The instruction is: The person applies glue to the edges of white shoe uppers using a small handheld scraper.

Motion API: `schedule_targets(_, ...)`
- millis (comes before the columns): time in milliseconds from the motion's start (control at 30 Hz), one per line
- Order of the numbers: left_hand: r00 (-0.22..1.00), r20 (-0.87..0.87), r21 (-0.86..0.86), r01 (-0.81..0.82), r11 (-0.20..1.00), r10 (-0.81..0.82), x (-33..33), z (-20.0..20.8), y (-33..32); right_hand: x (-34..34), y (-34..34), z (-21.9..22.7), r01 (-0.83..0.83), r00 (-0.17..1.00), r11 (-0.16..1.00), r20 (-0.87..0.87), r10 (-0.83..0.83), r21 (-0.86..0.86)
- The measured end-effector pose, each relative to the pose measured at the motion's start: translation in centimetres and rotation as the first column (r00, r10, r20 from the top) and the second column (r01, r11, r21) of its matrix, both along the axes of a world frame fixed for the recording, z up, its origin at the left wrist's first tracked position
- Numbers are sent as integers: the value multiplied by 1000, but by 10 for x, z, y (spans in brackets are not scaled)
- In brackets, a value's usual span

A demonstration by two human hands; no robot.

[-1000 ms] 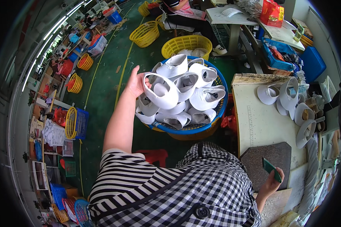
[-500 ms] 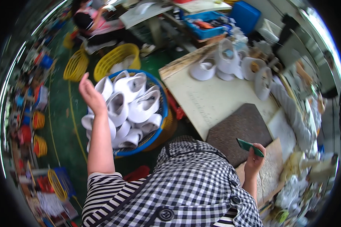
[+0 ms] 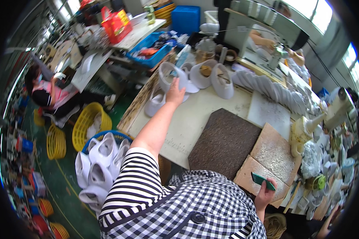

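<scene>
The left hand (image 3: 174,95) is lying over the near side of a tall white upper (image 3: 165,72), which is standing toward the far left part of the table (image 3: 179,133). The left fingers are overlapping the upper's wall; whether they are clamped on it or only touching, this view cannot tell. A second upper (image 3: 154,105) is sitting just beside it on the left; two more, a tan-filled upper (image 3: 202,75) and an end upper (image 3: 223,88), are standing to the right.

The right hand (image 3: 264,196) is holding a flat green object (image 3: 259,179), its fingers clamped on the right end, above a cardboard sheet (image 3: 273,148). A dark angular mat (image 3: 219,143) is lying on the table, left of the cardboard sheet.

Left of the table, a blue-rimmed basket (image 3: 117,132) is carrying a heap of white uppers (image 3: 99,175). A yellow basket (image 3: 80,134) is standing near it. Beyond, a co-worker in a pink apron (image 3: 60,95) is sitting. At upper right, another worker's arm (image 3: 261,40) is showing near a sewing machine (image 3: 275,58).
</scene>
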State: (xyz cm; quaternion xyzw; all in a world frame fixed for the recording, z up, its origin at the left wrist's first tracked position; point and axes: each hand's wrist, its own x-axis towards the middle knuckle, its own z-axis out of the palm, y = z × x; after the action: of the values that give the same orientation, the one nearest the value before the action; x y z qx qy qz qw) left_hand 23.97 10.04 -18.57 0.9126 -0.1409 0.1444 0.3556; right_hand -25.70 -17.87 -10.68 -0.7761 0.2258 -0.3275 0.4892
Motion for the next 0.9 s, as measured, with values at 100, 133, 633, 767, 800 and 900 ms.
schedule_targets(100, 951, -261, -75, -191, 979, 166, 22, 1, -11, -21, -2, 7, 173, 985, 981, -21, -171, 93)
schedule_targets(133, 956, -256, -81, -170, 982, 144, 22, 5, -14, -24, -3, 10, 212, 977, 976, 10, -213, 56)
schedule_targets(633, 161, -381, 161, 981, 107, -910, -228, 125, -78, 110, 5, 97, -614, 765, 724, -459, 451, -313)
schedule_targets(767, 159, -386, 203, 976, 85, -909, -249, 123, -79, 84, -20, 45, -750, 547, 601, -770, 328, -277)
schedule_targets(800, 238, -271, 204, 961, 186, -933, -255, 121, -78, 76, -22, 35, -693, 623, 633, -727, 287, -344)
schedule_targets(900, 416, 171, -64, 909, 412, -893, -264, 120, -83, 63, -32, 20, -449, 804, 850, -540, 250, -275)
